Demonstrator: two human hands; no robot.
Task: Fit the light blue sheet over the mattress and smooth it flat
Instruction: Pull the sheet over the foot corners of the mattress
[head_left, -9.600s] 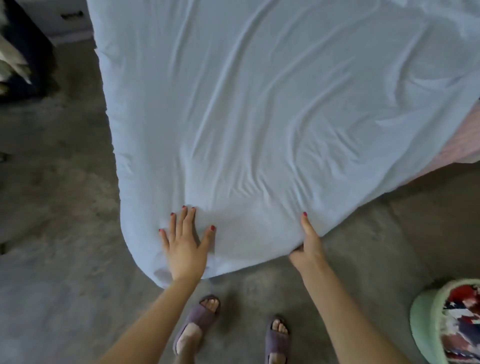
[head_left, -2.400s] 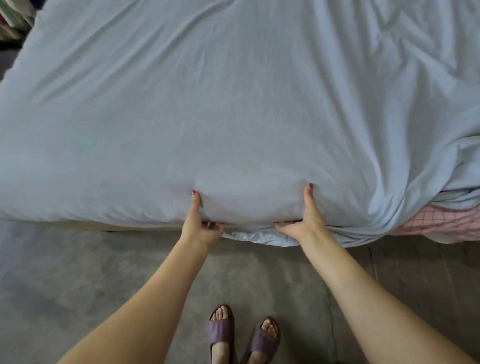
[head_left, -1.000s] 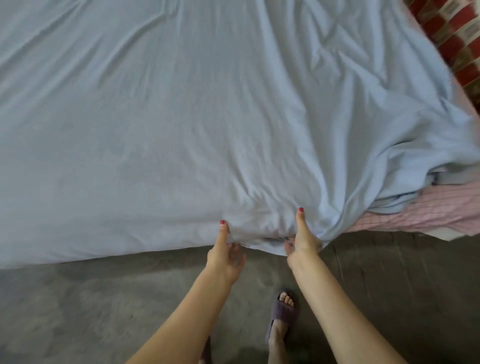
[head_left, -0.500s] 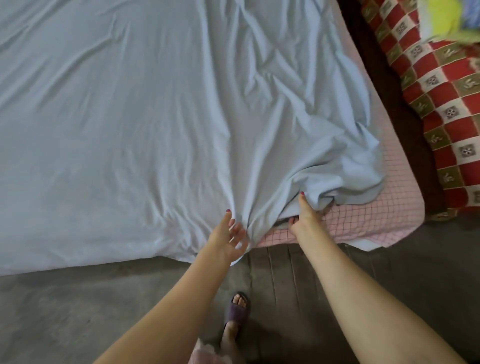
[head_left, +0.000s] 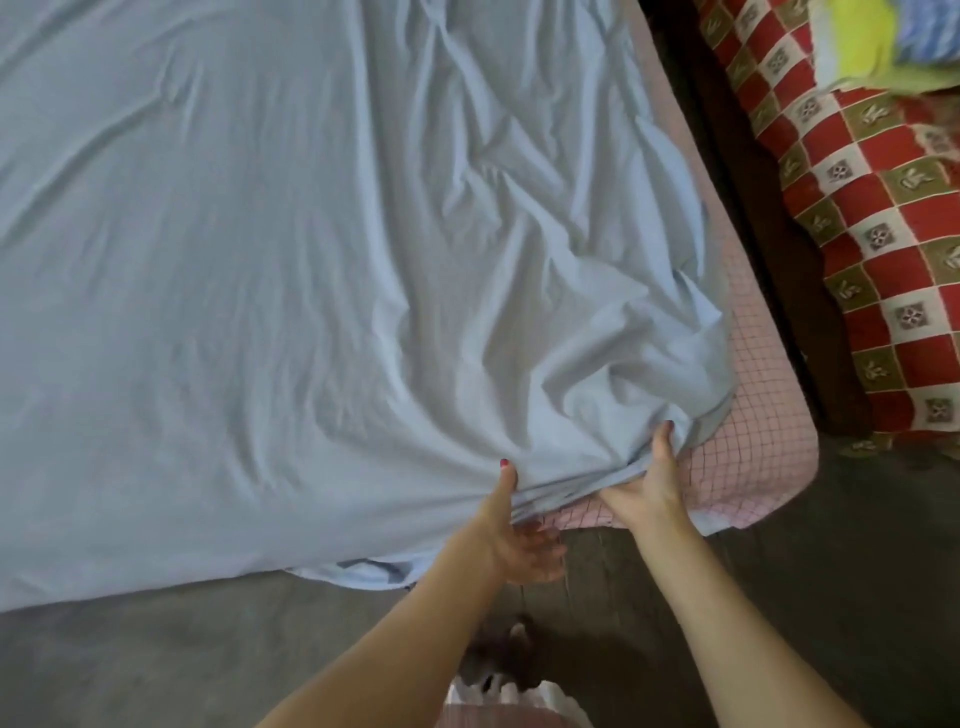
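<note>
The light blue sheet (head_left: 270, 270) covers most of the mattress (head_left: 753, 447), whose pink checked cover shows bare at the near right corner and along the right side. The sheet is bunched and creased near that corner. My left hand (head_left: 511, 525) grips the sheet's near hem, thumb on top, fingers under the edge. My right hand (head_left: 647, 480) grips the bunched hem further right, beside the bare corner, thumb up on the cloth.
A red, white and olive checked quilt (head_left: 872, 218) lies to the right across a dark gap, with a yellow and blue bundle (head_left: 883, 41) on it. Grey concrete floor (head_left: 156, 665) runs along the near side. My foot (head_left: 506, 644) stands below my hands.
The view and my hands have shifted right along the near edge to the corner. My left hand, open half a second ago, now grips the hem; the right has moved further under the bunched sheet.
</note>
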